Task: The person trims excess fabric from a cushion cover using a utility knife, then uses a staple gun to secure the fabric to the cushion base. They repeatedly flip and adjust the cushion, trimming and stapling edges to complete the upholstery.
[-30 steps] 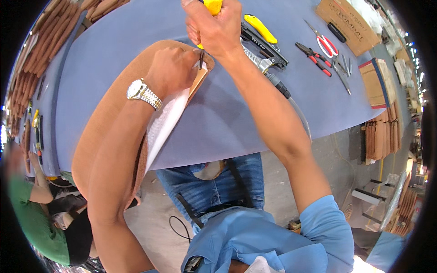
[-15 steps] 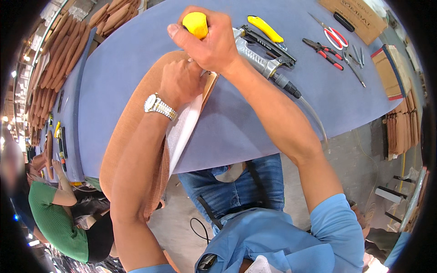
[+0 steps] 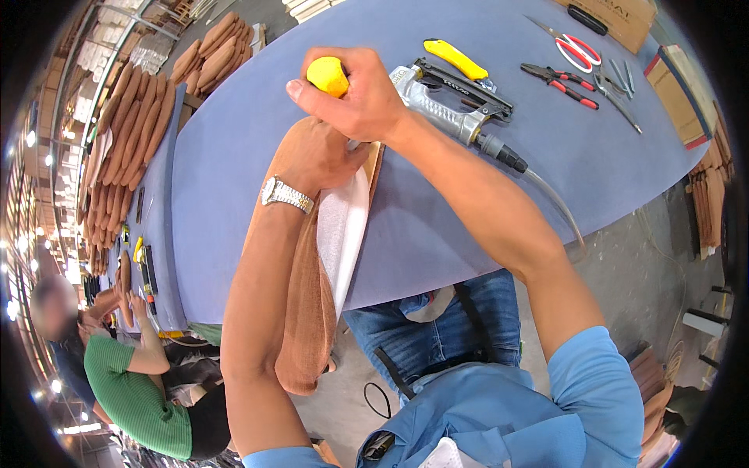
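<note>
A long padded panel covered in brown fabric (image 3: 303,335) lies at a slant over the near edge of the blue table, its white lining (image 3: 343,226) showing along the right side. My left hand (image 3: 321,158), wearing a metal watch, is closed on the panel's upper end with the fingers curled over its right edge. Just above it, my right hand (image 3: 360,97) is wrapped round a yellow-handled tool (image 3: 328,76). The thumb rests beside the handle's round end. Most of the shaft is hidden behind my hands, so its tip cannot be made out.
Right of my hands lie a pneumatic staple gun (image 3: 445,109) with a hose, a yellow utility knife (image 3: 455,58), pliers (image 3: 560,84) and red-handled scissors (image 3: 577,53). A cardboard box (image 3: 633,27) stands far right. At left are stacked brown padded pieces (image 3: 129,148) and a co-worker (image 3: 133,398).
The whole view has shifted, moving the table and tools slightly. The brown panel has swung to a narrower, steeper angle. Both hands keep their grips, close together at its upper end.
</note>
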Tool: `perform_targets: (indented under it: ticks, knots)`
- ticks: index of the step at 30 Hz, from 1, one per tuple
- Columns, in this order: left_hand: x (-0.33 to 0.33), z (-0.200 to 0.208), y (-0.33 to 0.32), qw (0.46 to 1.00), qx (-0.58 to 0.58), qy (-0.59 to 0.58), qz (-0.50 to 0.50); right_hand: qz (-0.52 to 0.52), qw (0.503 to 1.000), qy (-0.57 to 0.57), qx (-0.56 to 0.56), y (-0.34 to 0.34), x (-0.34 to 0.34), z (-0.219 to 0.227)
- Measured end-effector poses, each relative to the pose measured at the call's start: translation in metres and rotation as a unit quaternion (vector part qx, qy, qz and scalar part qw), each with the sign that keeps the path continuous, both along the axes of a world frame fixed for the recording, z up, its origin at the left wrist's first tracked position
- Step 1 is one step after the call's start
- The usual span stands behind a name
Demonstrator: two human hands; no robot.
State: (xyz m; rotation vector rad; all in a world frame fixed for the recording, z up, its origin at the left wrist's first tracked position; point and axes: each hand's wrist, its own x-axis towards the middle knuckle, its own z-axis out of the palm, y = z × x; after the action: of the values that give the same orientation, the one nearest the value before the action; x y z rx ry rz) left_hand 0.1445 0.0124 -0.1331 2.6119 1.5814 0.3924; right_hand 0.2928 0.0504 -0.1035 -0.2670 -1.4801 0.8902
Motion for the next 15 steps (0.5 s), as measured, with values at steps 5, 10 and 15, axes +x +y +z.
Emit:
perform_targets:
  ticks: [5, 10, 15]
  knots:
    - [-0.001, -0.002, 0.007, 0.999, -0.029, 0.011, 0.01, -0.001, 1.0, 0.014, -0.026, 0.007, 0.002, -0.001]
    - [0.0, 0.001, 0.009, 0.997, -0.056, 0.035, 0.036, -0.004, 0.999, 0.02, -0.038, 0.014, 0.003, 0.001]
    - [0.011, 0.007, 0.006, 0.999, -0.032, -0.008, 0.022, 0.066, 0.991, 0.028, -0.117, 0.022, 0.007, 0.006]
